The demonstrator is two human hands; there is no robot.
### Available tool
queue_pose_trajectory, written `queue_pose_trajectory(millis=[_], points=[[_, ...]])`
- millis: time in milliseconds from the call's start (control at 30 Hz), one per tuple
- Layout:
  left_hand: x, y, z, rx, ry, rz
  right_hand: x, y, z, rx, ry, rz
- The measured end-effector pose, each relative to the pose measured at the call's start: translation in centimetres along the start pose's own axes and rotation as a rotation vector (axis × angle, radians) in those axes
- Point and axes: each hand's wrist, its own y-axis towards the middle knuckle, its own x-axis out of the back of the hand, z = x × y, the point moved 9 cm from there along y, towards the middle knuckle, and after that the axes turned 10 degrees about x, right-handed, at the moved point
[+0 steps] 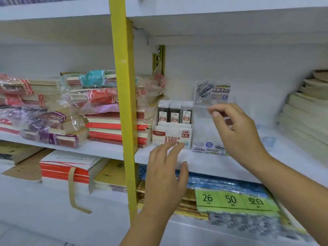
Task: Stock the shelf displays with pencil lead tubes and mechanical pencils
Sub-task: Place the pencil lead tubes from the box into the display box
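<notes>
A white HB 0.5 display box (pixel 171 136) stands on the middle shelf (pixel 204 163), with three dark pencil lead tubes (pixel 174 115) upright in its back row. To its right is a clear plastic pencil display (pixel 204 134) with a printed header card (pixel 213 93); no pencils show inside it. My left hand (pixel 165 173) hovers with straight, spread fingers just in front of the white box. My right hand (pixel 237 132) is raised before the clear display, its fingers loosely curled, and nothing shows in them.
A yellow upright post (pixel 124 103) divides the shelving just left of the box. Wrapped notebook stacks (pixel 53 110) fill the left bay, and pale paper stacks (pixel 305 112) stand at the right. Green price labels (pixel 230 199) and packets lie on the shelf below.
</notes>
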Motion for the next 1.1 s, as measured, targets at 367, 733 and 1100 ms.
queue_pose_trajectory(millis=[367, 733, 1100], points=[[-10.5, -26.5, 10.6, 0.479, 0.147, 0.860, -4.8, -34.4, -9.0, -0.742, 0.159, 0.519], [-13.9, -42.7, 18.2, 1.092, 0.060, 1.126, -12.9, -52.9, -14.5, -0.951, 0.043, 0.929], [-15.0, -43.7, 18.5, 1.216, -0.116, 1.049, -16.0, -56.9, -17.7, -0.989, -0.210, 0.848]])
